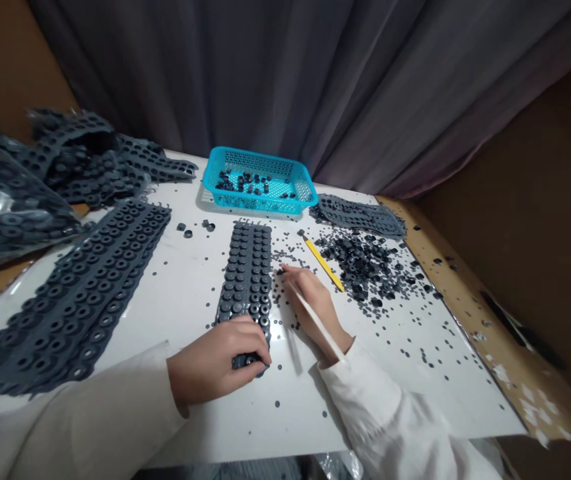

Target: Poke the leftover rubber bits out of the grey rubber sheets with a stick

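Where the 2 white sleeves (395, 413) enter at the near edge of the desk (185, 287), both forearms lie low and angle inward.

Left hand (218, 363): palm down, fingers curled over the near end of the narrow rubber strip (246, 273). Its grip is clenched on that end, with the fingertips on the last rows of studs, holding it against the desk.

Right hand (315, 308): just right of the strip, knuckles up, fingers pinched round a thin white stick (321, 327) that runs back along the hand toward the sleeve. The grip is closed on the stick. The fingertips point at the strip's right edge, about midway along it; whether the stick's tip touches the strip cannot be told.

The strip lies lengthwise away from the person, its far end near the blue basket (253, 202).

Beyond the right hand, a yellow stick (324, 265) lies loose and slanted beside a heap of small dark pieces (365, 263), with tiny dark dots scattered around. Left of the strip lies a wide studded sheet (75, 287).

At the far edge, the basket holds a few dark pieces. A flat perforated sheet (360, 215) lies to its right and a tangle of sheets (90, 157) to its left, before a grey curtain (315, 80).
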A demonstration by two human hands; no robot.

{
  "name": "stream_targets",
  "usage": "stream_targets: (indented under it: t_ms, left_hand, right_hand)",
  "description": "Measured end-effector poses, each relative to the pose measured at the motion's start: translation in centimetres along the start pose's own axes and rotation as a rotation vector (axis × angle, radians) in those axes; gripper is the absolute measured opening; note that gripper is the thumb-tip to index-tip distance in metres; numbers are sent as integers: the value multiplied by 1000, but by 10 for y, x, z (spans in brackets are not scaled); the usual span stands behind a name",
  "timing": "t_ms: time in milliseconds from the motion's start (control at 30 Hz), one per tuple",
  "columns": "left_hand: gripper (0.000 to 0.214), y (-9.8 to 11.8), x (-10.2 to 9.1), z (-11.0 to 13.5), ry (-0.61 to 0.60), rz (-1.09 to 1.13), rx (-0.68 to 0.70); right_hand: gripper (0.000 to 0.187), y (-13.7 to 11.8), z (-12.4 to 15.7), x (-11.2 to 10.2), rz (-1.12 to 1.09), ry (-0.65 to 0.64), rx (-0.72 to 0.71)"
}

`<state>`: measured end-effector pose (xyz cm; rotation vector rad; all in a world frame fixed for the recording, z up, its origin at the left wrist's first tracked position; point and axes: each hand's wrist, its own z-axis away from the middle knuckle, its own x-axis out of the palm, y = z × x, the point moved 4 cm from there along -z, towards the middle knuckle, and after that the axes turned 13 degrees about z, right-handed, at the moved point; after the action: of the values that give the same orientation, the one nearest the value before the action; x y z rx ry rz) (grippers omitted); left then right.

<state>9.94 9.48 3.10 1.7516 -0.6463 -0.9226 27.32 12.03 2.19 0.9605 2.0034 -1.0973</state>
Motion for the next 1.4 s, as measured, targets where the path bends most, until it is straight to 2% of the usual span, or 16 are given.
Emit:
stream_targets:
  t_ms: [100,267,333,467,567,667,767,867,967,1067,1400]
  left_hand:
    - [14,-1,0,0,-7,-2,-5]
    - [14,-1,1,1,-9,1,11]
    - [14,-1,0,0,0,11,12]
    - [15,-1,-2,1,32,45,23]
    - [15,-1,-2,2,31,36,45]
    - [14,-2,-1,2,24,25,51]
    - [14,-4,0,3,20,24,41]
    - [13,-4,1,2,16,24,39]
    - [13,-4,1,2,13,20,36]
    - [13,-3,1,2,5,15,34]
    - [12,-2,0,2,1,22,42]
  right_hand:
    - [11,9,0,-5,3,104,136]
    - [10,4,-2,-14,15,177,160]
    - [11,-1,-2,-14,-114,131,199]
    - [13,-12,-7,-10,-385,-48,274]
    - [16,-17,-14,-5,-452,-117,297]
    - [16,-15,-19,0,-460,-104,299]
    - [13,-14,-19,1,-390,-45,246]
    - [9,-18,-16,-1,-279,-6,113]
    - [7,-25,-14,1,-283,-95,-19]
    - [7,-27,-12,4,-303,-176,-67]
    - [3,-24,-10,4,-234,-201,-164]
